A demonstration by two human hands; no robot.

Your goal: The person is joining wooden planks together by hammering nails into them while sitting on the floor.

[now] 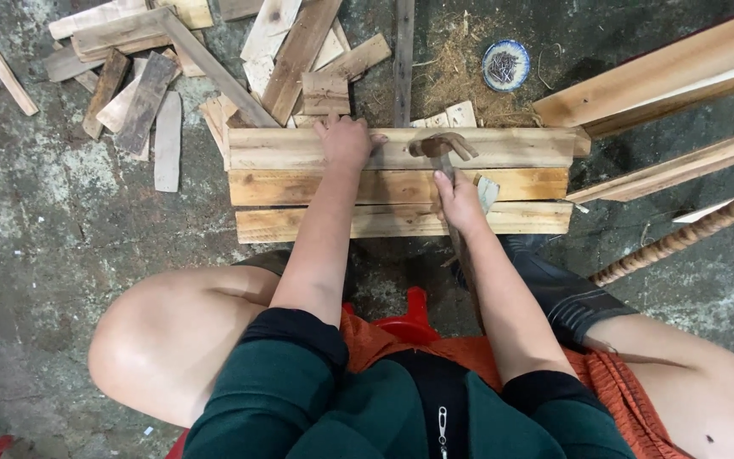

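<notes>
Three pale wooden slats [282,187] lie side by side on the concrete floor in front of my knees. My left hand [346,140] presses flat on the far slat, fingers spread over its back edge. My right hand [459,202] grips the wooden handle of a claw hammer [442,146], whose rusty head rests on the far slat just right of my left hand. A small wood chip [488,192] sticks up beside my right hand.
A heap of scrap wood pieces [172,59] lies behind the slats at the left. A small round dish of nails [505,65] sits on sawdust at the back. Long planks [664,76] and a ridged rod [690,234] lie at the right. I sit on a red stool [409,319].
</notes>
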